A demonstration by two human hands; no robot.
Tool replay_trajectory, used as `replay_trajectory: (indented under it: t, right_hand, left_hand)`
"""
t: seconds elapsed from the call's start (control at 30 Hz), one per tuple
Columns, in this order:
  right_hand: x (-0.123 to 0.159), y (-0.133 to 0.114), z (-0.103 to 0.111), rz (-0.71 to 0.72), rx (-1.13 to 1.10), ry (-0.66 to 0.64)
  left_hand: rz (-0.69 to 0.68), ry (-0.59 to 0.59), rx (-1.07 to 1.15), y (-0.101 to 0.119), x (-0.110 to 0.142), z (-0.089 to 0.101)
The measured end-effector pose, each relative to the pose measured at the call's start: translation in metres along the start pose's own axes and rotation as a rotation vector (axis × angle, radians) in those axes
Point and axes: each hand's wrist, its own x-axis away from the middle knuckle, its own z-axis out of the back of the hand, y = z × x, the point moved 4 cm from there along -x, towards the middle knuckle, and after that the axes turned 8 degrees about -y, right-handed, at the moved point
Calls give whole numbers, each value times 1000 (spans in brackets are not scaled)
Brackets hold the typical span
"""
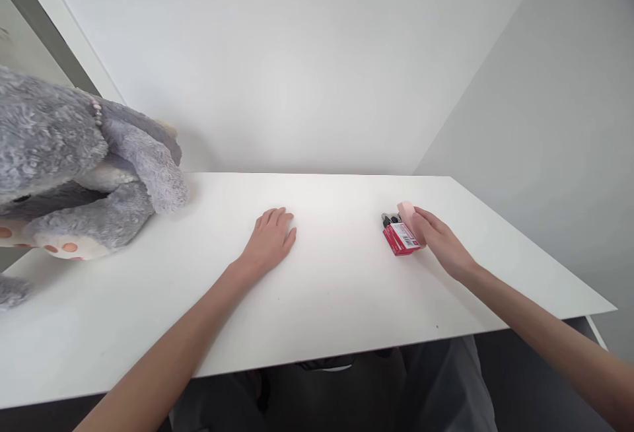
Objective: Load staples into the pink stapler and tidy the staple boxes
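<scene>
My left hand [271, 240] lies flat on the white table [317, 306], palm down, fingers a little apart and nothing in it. Toward the right, my right hand [442, 245] pinches a pale pink flat piece [406, 213] between thumb and fingers; its exact kind is unclear. Right beside that piece is a small red box [396, 240] with a white barcode label. Black clips with silvery wire [389, 220] show at the box's far end. Whether my right fingers also touch the box is hidden.
A large grey plush toy [99, 181] with a bead string sits at the table's left end. A white wall [297, 69] rises behind the table, and a grey wall [559, 121] stands on the right. My legs [446, 386] are under the front edge.
</scene>
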Motion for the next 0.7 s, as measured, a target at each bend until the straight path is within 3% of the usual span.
replay_trajectory:
  t: [0.1, 0.3, 0.43, 0.57, 0.7]
  right_hand:
    - [4, -15, -28, -69, -101, -113]
    - [12, -45, -79, -61, -202, -235]
    - [20, -61, -110, 3, -267, -332]
    - [15, -62, -131, 72, -323, -383]
    - [-12, -51, -143, 131, -410, -346]
  left_hand:
    - [-7, 10, 8, 0, 1, 0]
    - [-33, 17, 42, 3, 2, -1]
    - [-86, 76, 205, 16, 6, 5]
    - [-165, 47, 344, 31, 11, 10]
    - [-286, 15, 335, 39, 13, 8]
